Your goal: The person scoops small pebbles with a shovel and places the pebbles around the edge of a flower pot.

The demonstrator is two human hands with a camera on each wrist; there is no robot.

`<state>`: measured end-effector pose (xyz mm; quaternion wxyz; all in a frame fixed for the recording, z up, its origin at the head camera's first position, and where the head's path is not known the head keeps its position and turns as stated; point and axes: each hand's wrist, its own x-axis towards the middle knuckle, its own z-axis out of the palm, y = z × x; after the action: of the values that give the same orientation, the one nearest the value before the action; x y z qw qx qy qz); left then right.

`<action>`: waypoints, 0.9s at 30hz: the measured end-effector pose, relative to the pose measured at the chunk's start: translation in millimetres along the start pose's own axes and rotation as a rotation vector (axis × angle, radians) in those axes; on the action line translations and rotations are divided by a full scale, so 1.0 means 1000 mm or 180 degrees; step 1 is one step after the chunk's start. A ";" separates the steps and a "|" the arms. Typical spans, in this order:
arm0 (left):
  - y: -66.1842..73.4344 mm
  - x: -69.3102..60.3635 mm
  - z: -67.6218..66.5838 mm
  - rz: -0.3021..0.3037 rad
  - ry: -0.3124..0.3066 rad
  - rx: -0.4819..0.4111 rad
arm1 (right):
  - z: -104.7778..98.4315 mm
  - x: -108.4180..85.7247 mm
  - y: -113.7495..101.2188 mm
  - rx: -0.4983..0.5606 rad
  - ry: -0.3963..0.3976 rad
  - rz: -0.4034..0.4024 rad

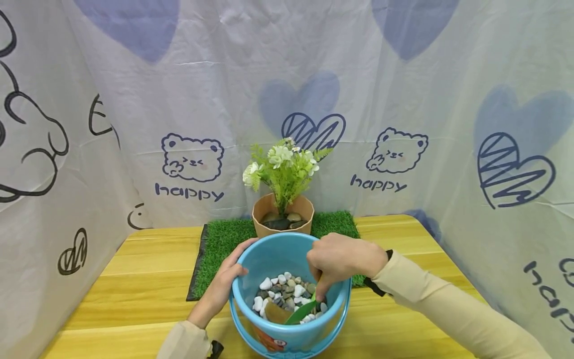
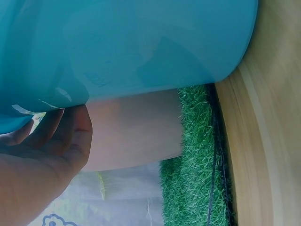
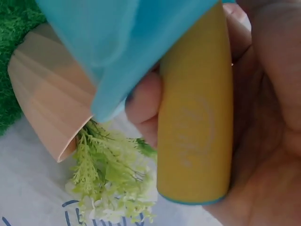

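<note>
A light-blue bucket (image 1: pixel 280 249) stands at the table's front with white, grey and brown pebbles (image 1: pixel 287 289) inside. My left hand (image 1: pixel 224 279) grips its left rim, thumb over the edge; in the left wrist view the fingers (image 2: pixel 70 136) lie against the outer wall. Reaching in over the right rim, my right hand (image 1: pixel 341 257) holds a garden trowel by its yellow handle (image 3: pixel 195 113). The trowel's green blade (image 1: pixel 301 311) slants down among the pebbles. A brown surface (image 1: pixel 277 313) shows beside the blade; I cannot tell whether it belongs to the trowel.
Behind the bucket, a peach flowerpot (image 1: pixel 260 212) with white flowers, ferns and larger stones stands on a green turf mat (image 1: pixel 224 239). The wooden table (image 1: pixel 152 259) extends to both sides. Printed cloth (image 1: pixel 251 65) hangs around it. The bucket's handle (image 1: pixel 343 319) hangs down in front.
</note>
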<state>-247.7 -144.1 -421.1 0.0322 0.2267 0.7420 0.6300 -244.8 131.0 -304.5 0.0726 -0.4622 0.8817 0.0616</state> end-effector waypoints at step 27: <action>0.000 0.000 0.000 0.0011 -0.0025 -0.0023 | 0.025 -0.003 0.010 -0.1037 0.1255 0.0071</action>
<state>-247.2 -143.8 -421.7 0.0348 0.2303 0.7392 0.6319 -250.1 143.6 -328.5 -0.1768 -0.4611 0.8622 0.1124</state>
